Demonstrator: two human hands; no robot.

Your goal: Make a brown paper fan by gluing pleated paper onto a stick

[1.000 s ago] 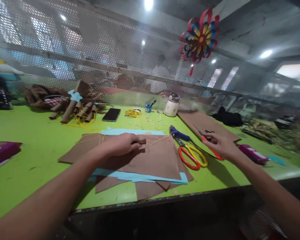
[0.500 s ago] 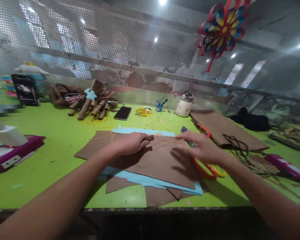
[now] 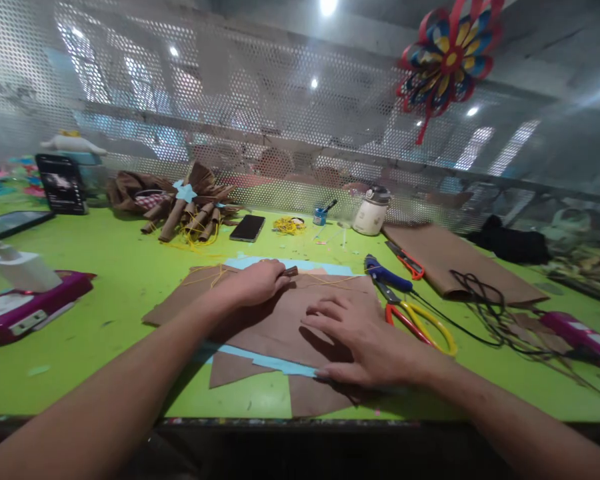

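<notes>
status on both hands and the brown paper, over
Left hand pinching brown roll on brown paper. Right hand flat, open on it. Scissors lie right, clear.

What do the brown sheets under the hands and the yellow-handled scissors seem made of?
Flat brown sheets: matte, thin, crisp cut edges, probably kraft paper or thin card. Red-and-yellow-handled scissors: glossy loops look plastic; grey blades look metal. The small brown roll pinched in the left hand looks alike.

We note a craft workshop: green worktable (image 3: pixel 105 267) with scissors (image 3: pixel 420 320), brown paper sheets (image 3: pixel 290 313), rolled paper tubes (image 3: pixel 190 217), hanging paper pinwheel (image 3: pixel 447 57).
</notes>
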